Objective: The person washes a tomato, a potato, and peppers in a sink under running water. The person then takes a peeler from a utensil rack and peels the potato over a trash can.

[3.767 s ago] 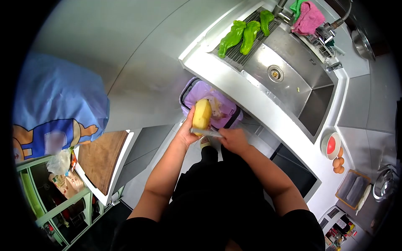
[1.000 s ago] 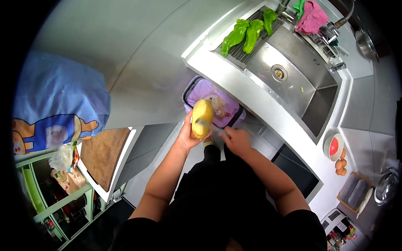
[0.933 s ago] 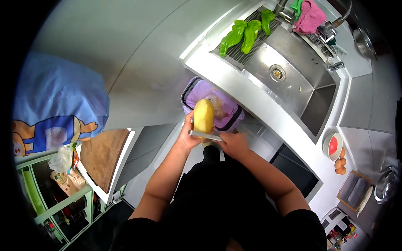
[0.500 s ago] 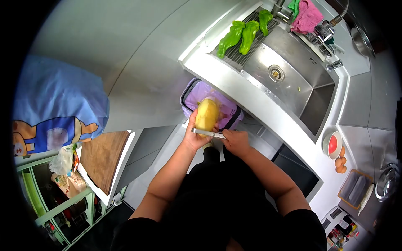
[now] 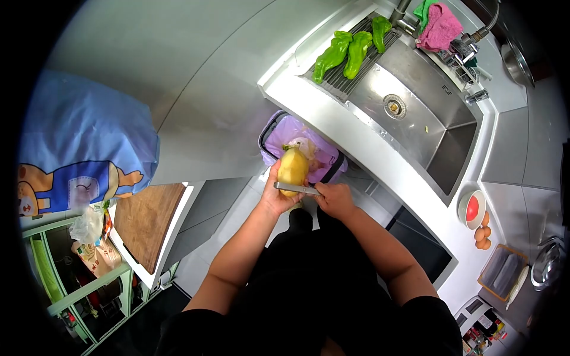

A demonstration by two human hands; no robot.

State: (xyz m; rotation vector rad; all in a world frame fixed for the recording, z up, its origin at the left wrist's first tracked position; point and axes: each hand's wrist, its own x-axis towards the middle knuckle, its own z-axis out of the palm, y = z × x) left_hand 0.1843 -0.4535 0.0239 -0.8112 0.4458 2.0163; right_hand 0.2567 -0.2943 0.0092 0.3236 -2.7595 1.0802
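My left hand (image 5: 272, 194) is wrapped around a large, peeled yellow potato (image 5: 293, 167) from its left side and underneath. In my right hand (image 5: 336, 201) is a metal peeler (image 5: 297, 188), lying crosswise over the near end of the potato. Fingers of the right hand close on the peeler's right end. Directly beyond the potato is a bin lined with a purple bag (image 5: 276, 133), with pale scraps (image 5: 304, 146) inside. The potato hides part of the bin's contents.
A steel sink (image 5: 409, 71) is set in the white counter (image 5: 380, 151), with green peppers (image 5: 356, 54) on its rack. Further right are a bowl (image 5: 471, 209) with something red in it, eggs (image 5: 480, 235) and a lidded container (image 5: 502, 272). A wooden board (image 5: 147, 225) lies left.
The potato sits slightly lower in view, exposing more scraps in the bin. The peeler stays across its near end. The surroundings have shifted slightly with the camera.
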